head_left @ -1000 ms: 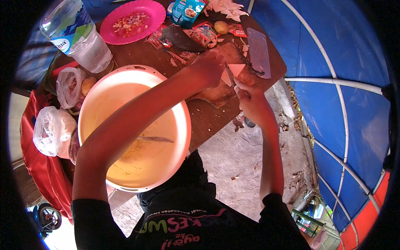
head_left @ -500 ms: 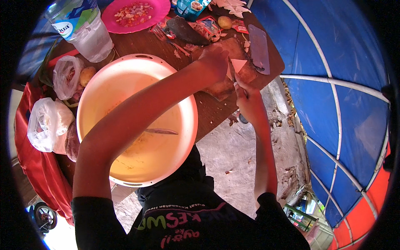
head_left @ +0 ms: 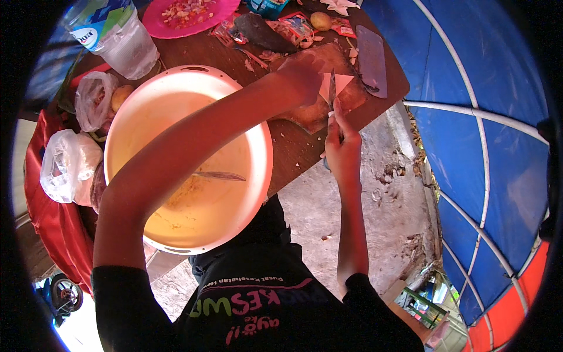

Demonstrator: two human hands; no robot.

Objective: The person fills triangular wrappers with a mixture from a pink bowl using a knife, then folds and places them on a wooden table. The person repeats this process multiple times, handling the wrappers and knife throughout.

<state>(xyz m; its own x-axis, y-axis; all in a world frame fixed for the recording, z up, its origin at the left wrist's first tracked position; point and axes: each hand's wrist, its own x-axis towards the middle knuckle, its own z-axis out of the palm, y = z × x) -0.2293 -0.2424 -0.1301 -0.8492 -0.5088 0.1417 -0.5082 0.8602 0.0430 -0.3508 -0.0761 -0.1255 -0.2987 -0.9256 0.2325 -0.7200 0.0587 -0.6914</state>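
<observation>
Here, the right hand (head_left: 342,146) has a closed grip on a knife (head_left: 332,94), blade over a wooden cutting board (head_left: 328,108). The left hand (head_left: 305,73) presses a pale piece (head_left: 340,82) there, fingers curled.

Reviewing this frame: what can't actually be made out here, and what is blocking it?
Head view only:
- What the left hand presses on the cutting board: hidden under the hand.
- Knife handle: wrapped inside the right hand.
- Bowl contents: partly covered by the left forearm, and too blurred to name.
- Pink plate and water bottle: cut off by the top edge.
- White bags: contents not visible through the plastic.
</observation>
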